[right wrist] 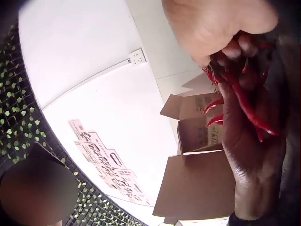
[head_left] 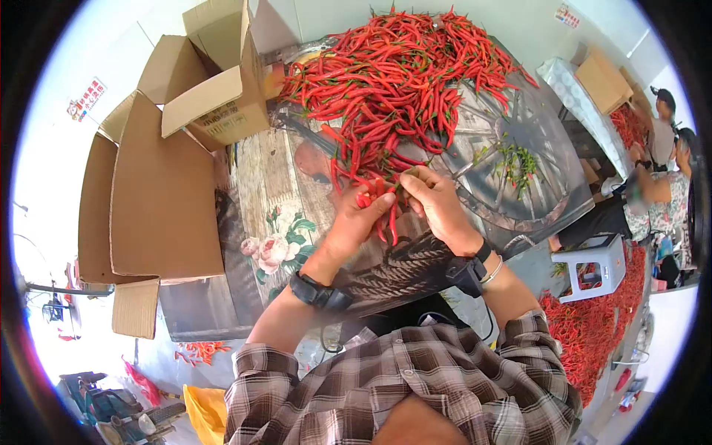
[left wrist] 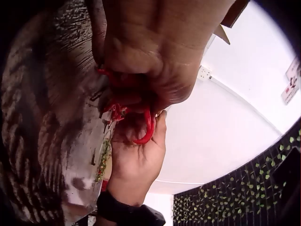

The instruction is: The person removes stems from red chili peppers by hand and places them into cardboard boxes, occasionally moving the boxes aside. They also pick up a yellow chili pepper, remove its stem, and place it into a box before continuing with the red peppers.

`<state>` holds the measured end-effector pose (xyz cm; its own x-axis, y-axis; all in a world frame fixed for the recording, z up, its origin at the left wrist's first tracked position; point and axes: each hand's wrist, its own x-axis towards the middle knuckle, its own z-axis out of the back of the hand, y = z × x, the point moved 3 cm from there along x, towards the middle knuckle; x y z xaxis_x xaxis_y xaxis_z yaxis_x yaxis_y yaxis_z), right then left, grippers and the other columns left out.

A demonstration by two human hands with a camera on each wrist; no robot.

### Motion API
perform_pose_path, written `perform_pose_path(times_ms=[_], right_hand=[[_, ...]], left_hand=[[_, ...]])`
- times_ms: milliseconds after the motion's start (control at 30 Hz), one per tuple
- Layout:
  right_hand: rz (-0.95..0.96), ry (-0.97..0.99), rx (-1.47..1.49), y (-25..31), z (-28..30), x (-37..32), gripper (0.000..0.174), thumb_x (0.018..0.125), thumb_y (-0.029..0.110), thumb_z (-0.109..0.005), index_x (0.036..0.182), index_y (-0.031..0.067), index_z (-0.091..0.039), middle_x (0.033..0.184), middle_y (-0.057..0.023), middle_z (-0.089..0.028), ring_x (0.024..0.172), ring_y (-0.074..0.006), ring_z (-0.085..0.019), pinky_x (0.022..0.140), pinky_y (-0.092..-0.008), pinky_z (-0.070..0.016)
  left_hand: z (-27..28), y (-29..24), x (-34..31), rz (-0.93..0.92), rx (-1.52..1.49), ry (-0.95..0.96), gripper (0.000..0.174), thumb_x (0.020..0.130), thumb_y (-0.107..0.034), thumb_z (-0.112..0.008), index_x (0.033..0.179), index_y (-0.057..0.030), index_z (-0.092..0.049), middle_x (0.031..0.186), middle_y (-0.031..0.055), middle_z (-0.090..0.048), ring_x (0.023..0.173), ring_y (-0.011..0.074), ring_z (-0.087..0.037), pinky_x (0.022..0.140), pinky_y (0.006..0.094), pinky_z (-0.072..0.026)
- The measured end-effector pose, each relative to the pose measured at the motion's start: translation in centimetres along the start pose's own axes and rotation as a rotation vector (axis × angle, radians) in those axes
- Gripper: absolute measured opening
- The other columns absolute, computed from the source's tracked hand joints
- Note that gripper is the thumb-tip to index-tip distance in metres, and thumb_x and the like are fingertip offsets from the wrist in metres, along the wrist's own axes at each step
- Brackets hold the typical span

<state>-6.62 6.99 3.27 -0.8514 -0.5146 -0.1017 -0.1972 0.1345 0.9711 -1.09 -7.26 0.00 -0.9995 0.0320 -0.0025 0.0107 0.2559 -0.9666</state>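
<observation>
In the head view the left hand (head_left: 360,218) grips several red chilies (head_left: 381,222) near the table's front edge, their tips hanging below the thumb. The right hand (head_left: 439,205) meets it, thumb and forefinger pinched at the stem end of the chilies. A large heap of red chilies (head_left: 400,81) with green stems lies just beyond both hands. From the right wrist view, one long chili (right wrist: 245,106) lies across the left hand (right wrist: 251,155), with the right hand (right wrist: 216,28) above. A curved chili (left wrist: 148,128) shows between the hands in the left wrist view.
Open cardboard boxes (head_left: 167,196) stand at the left. Green stems (head_left: 519,165) lie in a small pile on the printed table (head_left: 259,178) at the right. Beyond it are a grey stool (head_left: 593,268), more chilies on the floor (head_left: 593,334) and other people.
</observation>
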Motion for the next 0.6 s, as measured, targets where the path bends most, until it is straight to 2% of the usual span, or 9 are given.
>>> perform_pose_path(times_ms=[67, 133, 200, 300, 367, 433, 500, 600], right_hand=[[0.025, 0.007, -0.068, -0.1, 0.3, 0.1, 0.017, 0.091, 0.023, -0.061, 0.087, 0.0065, -0.058, 0.067, 0.0058, -0.049, 0.057, -0.0017, -0.042, 0.049, -0.0191, -0.0315], [0.049, 0.015, -0.143, 0.0, 0.3, 0.1, 0.016, 0.090, 0.020, -0.062, 0.088, 0.0052, -0.058, 0.069, 0.0048, -0.052, 0.059, -0.0025, -0.045, 0.051, -0.0197, -0.0346], [0.164, -0.044, -0.186, 0.5, 0.2, 0.1, 0.013, 0.088, 0.015, -0.063, 0.088, 0.0029, -0.057, 0.070, 0.0032, -0.054, 0.063, -0.0042, -0.049, 0.055, -0.0214, -0.0394], [0.241, -0.064, -0.267, -0.3, 0.5, 0.3, 0.014, 0.089, 0.013, -0.062, 0.089, 0.0007, -0.056, 0.071, 0.0014, -0.055, 0.065, -0.0051, -0.051, 0.057, -0.0225, -0.0420], [0.257, -0.090, -0.295, 0.0, 0.3, 0.2, 0.014, 0.089, 0.013, -0.062, 0.088, 0.0004, -0.056, 0.071, 0.0008, -0.055, 0.065, -0.0052, -0.051, 0.057, -0.0227, -0.0419], [0.277, -0.115, -0.326, 0.6, 0.1, 0.0, 0.013, 0.089, 0.012, -0.061, 0.088, 0.0002, -0.055, 0.071, 0.0002, -0.056, 0.064, -0.0053, -0.051, 0.057, -0.0229, -0.0419], [0.379, -0.165, -0.505, 1.5, -0.1, -0.2, 0.013, 0.089, 0.011, -0.061, 0.087, 0.0000, -0.055, 0.072, -0.0013, -0.058, 0.065, -0.0059, -0.052, 0.058, -0.0231, -0.0427], [0.303, -0.094, -0.356, 1.3, -0.5, -0.2, 0.012, 0.089, 0.010, -0.061, 0.088, 0.0000, -0.055, 0.074, -0.0026, -0.059, 0.067, -0.0066, -0.055, 0.059, -0.0233, -0.0439]], left_hand=[[0.3, 0.0, 0.1, 0.040, -0.155, 0.004, 0.019, 0.093, -0.016, -0.058, 0.107, -0.0033, -0.058, 0.080, 0.0010, -0.062, 0.065, 0.0069, -0.057, 0.057, 0.0211, -0.0476], [0.5, 0.7, 0.3, 0.069, -0.163, 0.012, 0.019, 0.093, -0.016, -0.058, 0.108, -0.0029, -0.058, 0.083, 0.0027, -0.063, 0.067, 0.0079, -0.058, 0.059, 0.0216, -0.0489], [0.5, 1.3, 0.4, 0.095, -0.171, 0.018, 0.020, 0.093, -0.016, -0.057, 0.108, -0.0025, -0.059, 0.085, 0.0045, -0.065, 0.070, 0.0088, -0.060, 0.060, 0.0221, -0.0502], [-0.2, 0.8, 0.5, 0.022, -0.225, -0.026, 0.020, 0.094, -0.016, -0.057, 0.109, -0.0021, -0.059, 0.090, 0.0068, -0.066, 0.072, 0.0104, -0.061, 0.062, 0.0223, -0.0508], [-0.2, 0.6, 0.5, 0.026, -0.263, -0.108, 0.016, 0.094, -0.014, -0.055, 0.099, 0.0007, -0.060, 0.085, 0.0060, -0.066, 0.076, 0.0106, -0.061, 0.069, 0.0223, -0.0497], [-0.3, -0.1, 0.3, 0.045, -0.256, -0.080, 0.017, 0.094, -0.014, -0.055, 0.099, 0.0008, -0.060, 0.086, 0.0066, -0.066, 0.075, 0.0104, -0.061, 0.068, 0.0223, -0.0495], [-0.2, -0.6, 0.2, 0.064, -0.250, -0.051, 0.017, 0.094, -0.014, -0.056, 0.099, 0.0008, -0.060, 0.087, 0.0072, -0.066, 0.075, 0.0103, -0.061, 0.067, 0.0223, -0.0493], [-0.3, -0.8, 0.1, 0.114, -0.269, 0.014, 0.017, 0.093, -0.014, -0.057, 0.100, 0.0006, -0.061, 0.087, 0.0068, -0.066, 0.074, 0.0103, -0.060, 0.067, 0.0225, -0.0488]])
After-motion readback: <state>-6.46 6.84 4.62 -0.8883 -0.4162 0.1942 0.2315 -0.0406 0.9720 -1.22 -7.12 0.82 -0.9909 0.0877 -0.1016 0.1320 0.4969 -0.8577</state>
